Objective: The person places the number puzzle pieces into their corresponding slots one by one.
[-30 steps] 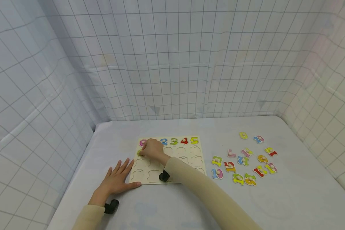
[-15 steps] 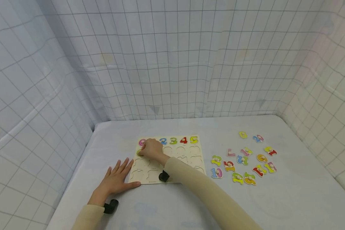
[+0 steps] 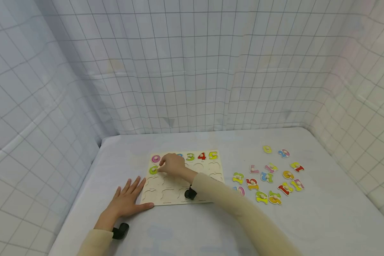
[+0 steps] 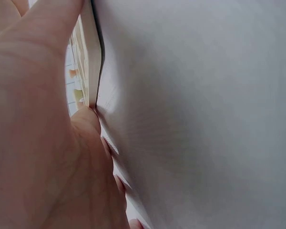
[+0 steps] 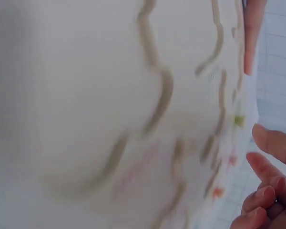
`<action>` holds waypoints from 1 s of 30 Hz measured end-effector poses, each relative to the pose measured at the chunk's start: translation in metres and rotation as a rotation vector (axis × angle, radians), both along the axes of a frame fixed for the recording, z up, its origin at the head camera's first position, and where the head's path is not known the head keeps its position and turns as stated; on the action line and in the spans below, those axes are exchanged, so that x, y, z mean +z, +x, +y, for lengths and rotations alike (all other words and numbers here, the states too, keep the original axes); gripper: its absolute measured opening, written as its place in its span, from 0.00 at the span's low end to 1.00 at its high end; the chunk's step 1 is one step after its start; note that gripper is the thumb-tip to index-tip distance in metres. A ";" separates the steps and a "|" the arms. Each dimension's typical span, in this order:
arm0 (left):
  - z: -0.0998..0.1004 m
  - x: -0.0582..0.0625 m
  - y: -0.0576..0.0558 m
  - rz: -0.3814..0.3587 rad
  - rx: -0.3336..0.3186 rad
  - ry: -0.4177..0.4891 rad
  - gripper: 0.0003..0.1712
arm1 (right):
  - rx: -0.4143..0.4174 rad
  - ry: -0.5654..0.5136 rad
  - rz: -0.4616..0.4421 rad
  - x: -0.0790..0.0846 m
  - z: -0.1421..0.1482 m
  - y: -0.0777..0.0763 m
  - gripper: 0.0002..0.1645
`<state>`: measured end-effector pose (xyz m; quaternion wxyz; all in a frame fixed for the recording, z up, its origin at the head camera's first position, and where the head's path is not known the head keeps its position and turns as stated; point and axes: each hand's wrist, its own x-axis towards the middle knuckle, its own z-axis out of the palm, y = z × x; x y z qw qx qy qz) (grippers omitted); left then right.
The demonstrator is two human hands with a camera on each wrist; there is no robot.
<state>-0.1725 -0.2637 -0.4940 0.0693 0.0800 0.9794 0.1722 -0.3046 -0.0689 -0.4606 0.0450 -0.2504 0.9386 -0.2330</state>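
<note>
A cream wooden number puzzle board (image 3: 166, 203) lies on the table, with a top row of coloured number pieces and shaped recesses below. Just right of a round green number piece (image 3: 153, 170), in the second row at the left edge, hovers my right hand (image 3: 174, 165). In the right wrist view, the thumb and index finger (image 5: 271, 143) stand apart with nothing between them, the others loosely bent. My left hand (image 3: 125, 202) lies flat with spread fingers, touching the board's left side and near corner; the left wrist view shows its thumb (image 4: 43, 43) along the board's edge.
Several loose number pieces with small knobs, among them a red and orange 15 (image 3: 252, 184) and a yellow 0 (image 3: 267, 149), are scattered right of the board. A white grid-patterned curtain (image 3: 192, 71) encloses the table's back and sides.
My right hand has let go of the green number piece and moved slightly right, uncovering it and the pink 0 above. The left hand stays on the board's edge.
</note>
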 end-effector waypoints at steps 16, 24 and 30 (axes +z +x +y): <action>0.005 0.006 0.006 -0.004 0.009 0.008 0.63 | 0.283 -0.002 -0.050 0.035 0.232 -0.036 0.04; 0.006 0.012 0.010 -0.009 0.015 0.000 0.62 | 0.203 0.162 -0.188 0.026 0.314 -0.040 0.05; 0.008 0.014 0.009 -0.016 0.008 0.010 0.62 | 0.160 0.131 -0.363 0.019 0.336 -0.037 0.07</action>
